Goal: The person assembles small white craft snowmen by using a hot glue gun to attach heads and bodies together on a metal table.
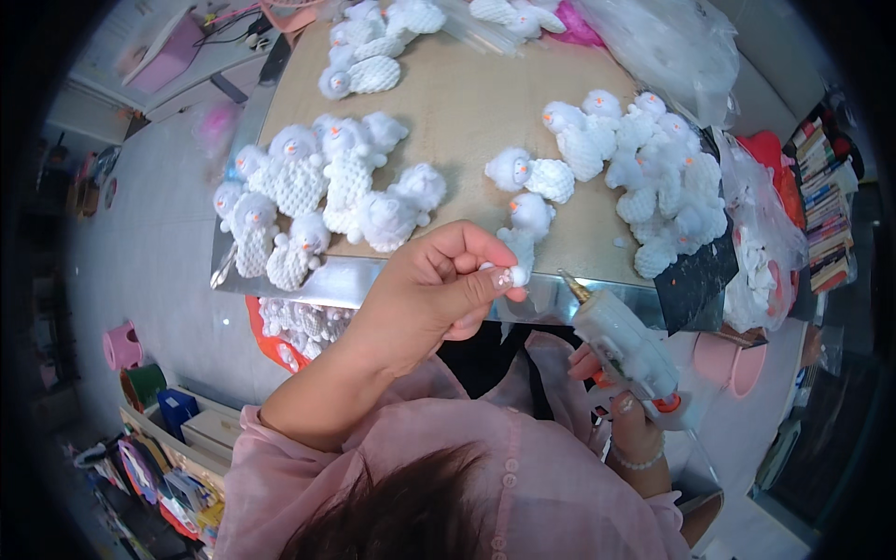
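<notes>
My left hand (429,299) pinches a small white piece (516,276) between thumb and fingers, over the table's near edge, beside a white plush snowman figure (529,217). My right hand (627,420) grips a pale hot glue gun (621,341), its brass nozzle pointing up and left toward that piece, a little apart from it. Another snowman figure (532,175) lies just beyond. Piles of similar white figures with small orange noses lie at the left (299,177), at the right (663,177) and at the far edge (373,56) of the wooden tabletop (457,103).
Plastic bags (653,51) lie at the back right, more (756,233) beside a stack of books (821,205). An orange-red bag of white pieces (299,331) sits below the table's near edge. Pink bins (733,359) and a crate of items (196,420) stand on the floor.
</notes>
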A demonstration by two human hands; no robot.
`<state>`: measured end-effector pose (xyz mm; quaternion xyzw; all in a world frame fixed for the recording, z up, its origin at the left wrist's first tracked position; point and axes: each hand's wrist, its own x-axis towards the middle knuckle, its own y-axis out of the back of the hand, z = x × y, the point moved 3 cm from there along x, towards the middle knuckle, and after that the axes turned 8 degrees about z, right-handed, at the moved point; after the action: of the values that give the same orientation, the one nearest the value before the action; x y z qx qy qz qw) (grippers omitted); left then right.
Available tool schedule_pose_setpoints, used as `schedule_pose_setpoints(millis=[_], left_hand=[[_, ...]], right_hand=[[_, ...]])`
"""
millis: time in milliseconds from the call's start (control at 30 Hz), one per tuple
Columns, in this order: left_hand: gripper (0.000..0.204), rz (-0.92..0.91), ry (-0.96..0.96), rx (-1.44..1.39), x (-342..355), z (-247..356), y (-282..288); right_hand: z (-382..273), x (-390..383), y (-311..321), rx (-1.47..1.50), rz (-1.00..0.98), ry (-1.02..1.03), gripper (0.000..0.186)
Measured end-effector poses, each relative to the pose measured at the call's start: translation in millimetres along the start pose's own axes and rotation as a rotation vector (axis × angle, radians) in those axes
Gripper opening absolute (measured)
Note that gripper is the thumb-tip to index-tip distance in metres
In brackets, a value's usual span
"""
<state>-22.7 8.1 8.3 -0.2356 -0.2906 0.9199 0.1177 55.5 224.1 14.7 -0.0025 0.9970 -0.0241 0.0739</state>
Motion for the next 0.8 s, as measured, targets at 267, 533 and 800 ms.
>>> schedule_pose_setpoints(millis=[267, 533, 800], left_hand=[[0.006, 0.005, 0.051, -0.075, 16.9, -1.2, -1.2], [0.007, -0.005, 0.055, -0.129, 17.1, -0.3, 3.8], [0.007, 0.180, -0.076, 0.050, 16.2, -5.2, 15.9]], right_hand=[[1.0, 12.1, 1.9, 0.015, -0.027, -0.090, 0.049], [4.8, 20.0, 0.7, 0.009, 0.013, -0.176, 0.040], [-11.9, 81.7, -13.2, -0.555, 0.249, 0.258, 0.035]])
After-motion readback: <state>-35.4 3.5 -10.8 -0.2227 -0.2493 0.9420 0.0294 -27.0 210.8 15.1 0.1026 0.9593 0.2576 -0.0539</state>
